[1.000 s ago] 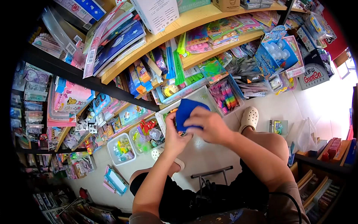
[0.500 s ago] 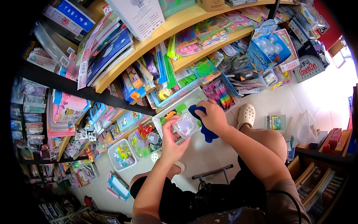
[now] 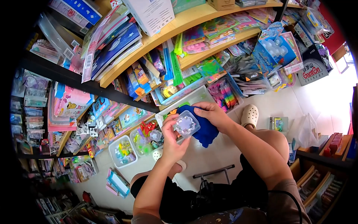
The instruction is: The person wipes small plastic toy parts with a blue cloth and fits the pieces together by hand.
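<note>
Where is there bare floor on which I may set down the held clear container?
Bare tiles lie between the right clog, the GanTen carton and the small clear box; more show between the left clog, right clog and black bar. Crowded: the wooden shelves and the tubs near the left hand.

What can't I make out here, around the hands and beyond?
In the head view:
- Some of the contents of the white tray: hidden behind the blue cloth and left hand.
- What exactly is in the clear box: a pale, flower-like shape shows, but its detail is too small.
- The white box: top cut off by the upper edge; print too small.
- The left clog: middle hidden by the left forearm.
</note>
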The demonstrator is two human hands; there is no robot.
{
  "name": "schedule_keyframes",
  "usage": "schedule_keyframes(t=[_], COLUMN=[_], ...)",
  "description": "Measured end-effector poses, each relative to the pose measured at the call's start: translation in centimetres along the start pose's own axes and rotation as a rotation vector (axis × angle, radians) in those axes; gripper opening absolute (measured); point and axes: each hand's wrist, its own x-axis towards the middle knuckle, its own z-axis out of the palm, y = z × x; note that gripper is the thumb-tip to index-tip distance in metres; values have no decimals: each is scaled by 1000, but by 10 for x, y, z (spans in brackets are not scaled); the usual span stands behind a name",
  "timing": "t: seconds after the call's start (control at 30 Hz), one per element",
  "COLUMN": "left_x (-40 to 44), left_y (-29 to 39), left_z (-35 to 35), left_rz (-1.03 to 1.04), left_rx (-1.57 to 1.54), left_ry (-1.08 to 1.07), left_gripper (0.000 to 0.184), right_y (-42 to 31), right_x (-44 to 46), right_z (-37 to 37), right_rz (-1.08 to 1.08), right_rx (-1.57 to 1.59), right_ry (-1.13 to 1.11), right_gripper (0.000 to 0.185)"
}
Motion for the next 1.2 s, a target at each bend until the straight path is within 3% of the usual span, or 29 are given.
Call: schedule_keyframes(t=[0.1, 0.2, 0.33, 0.53, 0.63, 0.67, 0.77, 0.8, 0.93, 1.03, 1.17, 1.2], left_x=[-2, -8, -17, -12, -12, -13, -4, -2, 3, -10, -23, -25], left_y=[-4, -3, -17, 1, -18, -21, -30, -31, -20, -38, -47, -49], left_z=[-1, 4, 4, 7, 4, -1, -8, -10, -4, -3, 1, -3], left_rz=[15, -100, -223, -152, -232, -524, -706, -711, -783, -721, -714, -780], left_rx=[37, 102, 178, 257, 84, -51, -535, -503, -483, -329, -214, -296], left_ry=[-6, 4, -119, -150, -51, 5, 261, 273, 363, 224, 95, 183], left_gripper=[68, 74, 77, 70, 60, 43, 50, 58, 60, 57, 43, 38], right_y=[1, 16, 40, 46, 39, 35, 48, 51, 53, 62, 70, 68], right_x=[0, -1, 0, 0, -7, -10, -9, -7, 2, 2, -9, -13], right_z=[2, 11, 21, 20, 27, 31, 32, 32, 25, 18, 19, 20], right_rz=[51, 60, -80, -55, -16, 97, -155, -176, -194, -256, -258, -243], right_rx=[56, 96, -184, -214, -243, -140, -438, -414, -367, -641, -779, -807], right_ry=[-56, -147, -5, 127, 167, 162, 32, 36, 222, 316, 199, 129], right_gripper=[27, 27, 21, 19, 16, 17, 17, 18, 27, 31, 29, 26])
